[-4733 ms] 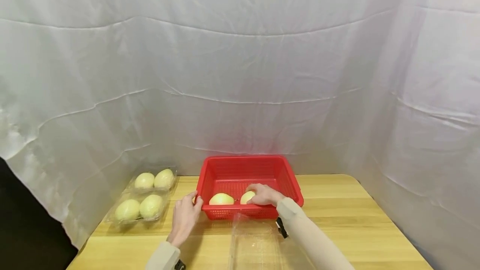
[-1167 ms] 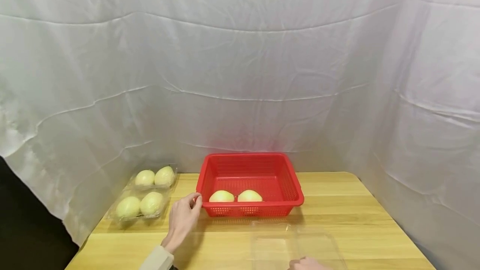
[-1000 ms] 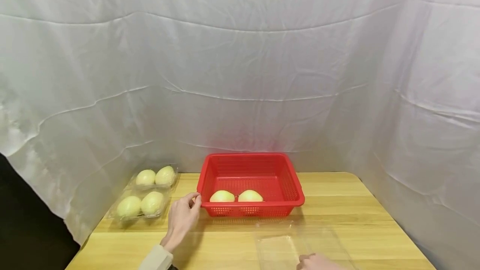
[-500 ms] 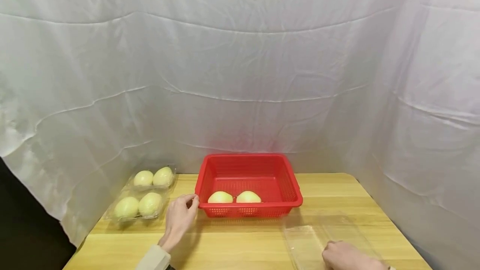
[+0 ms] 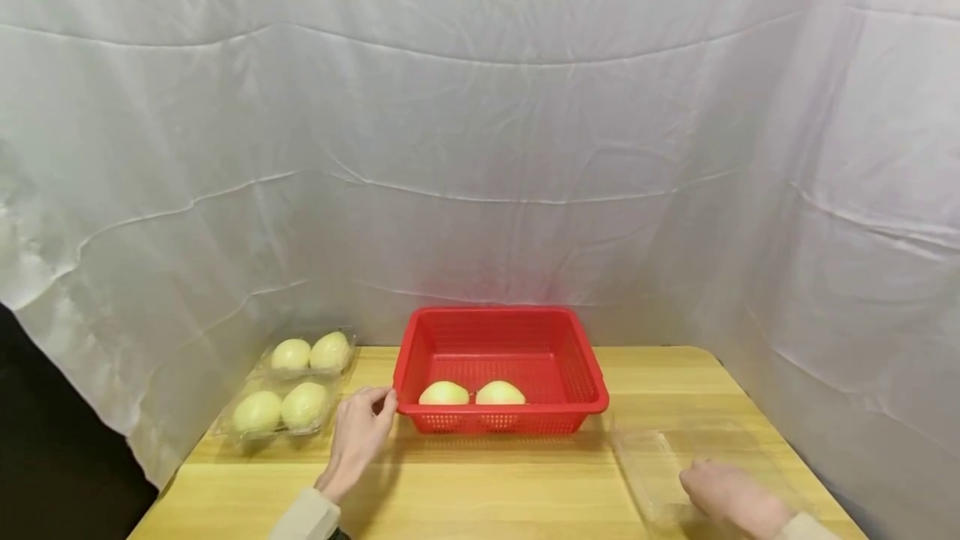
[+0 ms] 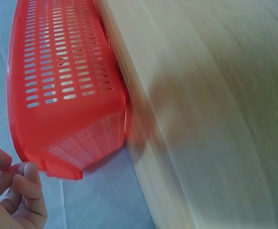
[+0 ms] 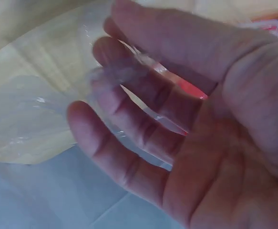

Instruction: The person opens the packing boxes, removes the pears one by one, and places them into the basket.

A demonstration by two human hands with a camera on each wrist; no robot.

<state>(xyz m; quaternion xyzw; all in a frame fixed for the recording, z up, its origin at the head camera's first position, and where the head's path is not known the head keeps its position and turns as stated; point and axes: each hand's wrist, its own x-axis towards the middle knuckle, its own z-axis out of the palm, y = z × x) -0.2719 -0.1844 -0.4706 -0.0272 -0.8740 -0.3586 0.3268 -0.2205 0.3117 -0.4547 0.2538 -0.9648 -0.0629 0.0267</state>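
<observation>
My left hand (image 5: 360,440) pinches the rim at the near left corner of a red plastic basket (image 5: 498,419); in the left wrist view thumb and fingers meet at that corner. Inside the basket, along its front wall, lie two pale yellow pears (image 5: 444,393). At the right of the table my right hand (image 5: 731,494), blurred, holds an opened clear plastic clamshell box (image 5: 641,461). Seen from the right wrist, curved fingers and thumb close over a thin edge of clear plastic (image 7: 34,105).
Two clear clamshell boxes stand at the left, one behind the other, each with two pears (image 5: 257,413). A wooden table (image 5: 480,494) carries everything. Pale grey curtains (image 5: 480,140) hang at the back and both sides.
My right hand has let go of a pear in the basket, taken the clear clamshell box from the front middle and slid it to the right. The left hand stays at the basket's corner.
</observation>
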